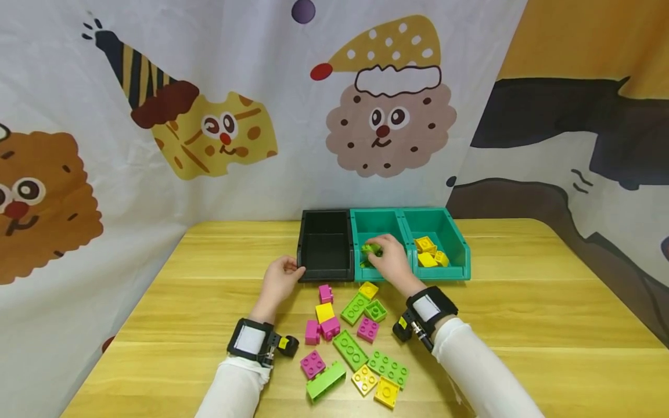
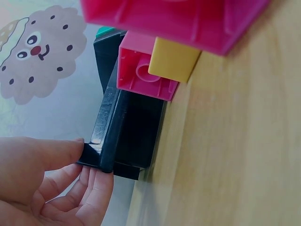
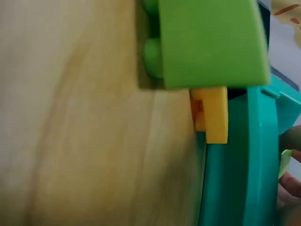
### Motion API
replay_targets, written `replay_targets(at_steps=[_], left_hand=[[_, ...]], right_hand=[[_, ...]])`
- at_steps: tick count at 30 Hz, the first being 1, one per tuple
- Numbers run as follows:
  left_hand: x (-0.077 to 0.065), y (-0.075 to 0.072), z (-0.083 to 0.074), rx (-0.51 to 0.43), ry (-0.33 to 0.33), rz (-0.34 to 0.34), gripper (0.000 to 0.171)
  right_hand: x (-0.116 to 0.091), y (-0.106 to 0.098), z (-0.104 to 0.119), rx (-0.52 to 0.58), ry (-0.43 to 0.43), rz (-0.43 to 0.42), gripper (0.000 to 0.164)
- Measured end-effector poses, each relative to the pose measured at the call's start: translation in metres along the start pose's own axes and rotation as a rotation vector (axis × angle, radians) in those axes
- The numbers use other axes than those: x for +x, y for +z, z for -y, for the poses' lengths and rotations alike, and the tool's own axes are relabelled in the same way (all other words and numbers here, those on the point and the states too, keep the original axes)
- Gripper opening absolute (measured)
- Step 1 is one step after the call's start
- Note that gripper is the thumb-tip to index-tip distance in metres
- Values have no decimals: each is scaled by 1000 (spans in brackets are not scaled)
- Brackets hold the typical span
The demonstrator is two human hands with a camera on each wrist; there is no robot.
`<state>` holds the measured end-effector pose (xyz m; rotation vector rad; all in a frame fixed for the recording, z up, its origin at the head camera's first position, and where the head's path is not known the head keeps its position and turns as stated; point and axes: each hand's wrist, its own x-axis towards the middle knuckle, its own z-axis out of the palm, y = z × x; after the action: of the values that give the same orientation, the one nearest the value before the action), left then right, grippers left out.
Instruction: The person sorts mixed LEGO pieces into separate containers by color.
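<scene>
From the head view, I watch a person's right hand (image 1: 392, 259) pinch a green brick (image 1: 373, 248) inside the middle, teal bin (image 1: 366, 274); the knuckles hide much of the hold. The left hand (image 1: 282, 277) grips the near-left corner of the black bin (image 1: 327, 273), probably to steady it. The three bins stand side by side along the back of the wooden table (image 1: 209, 313), mouths facing the person, which I take to be for easy reach. Yellow bricks (image 1: 427, 259) lie together in the right-hand teal bin (image 1: 460, 271), so colour seems to matter to their placing. Between the forearms are scattered toy bricks: pink (image 1: 368, 329), yellow (image 1: 387, 392) and green (image 1: 388, 368), some studs up, others on their sides.

The left wrist view makes that corner grip plain: the thumb lies on top of the black rim and the fingers curl beneath it, a hold that suits a thin edge. One pink brick looms by the lens; another, its hollow underside showing, is beside a yellow one.

In the right wrist view, a green brick fills the top and a yellow one is just before the teal wall. At the edge, fingertips pinch a sliver of pale green; the rest of that hand is cut off.
</scene>
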<state>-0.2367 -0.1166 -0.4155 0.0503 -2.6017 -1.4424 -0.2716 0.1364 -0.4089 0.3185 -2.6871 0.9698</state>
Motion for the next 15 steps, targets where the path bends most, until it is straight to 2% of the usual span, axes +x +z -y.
replay_targets(at_steps=[9,15], left_hand=[[0,0,-1,3,-3,0,16],[1,1,0,8,4,-3,16]], right_hand=[[7,9,0,-101,48,72,43],[7,10,1,-163,63,73,25]])
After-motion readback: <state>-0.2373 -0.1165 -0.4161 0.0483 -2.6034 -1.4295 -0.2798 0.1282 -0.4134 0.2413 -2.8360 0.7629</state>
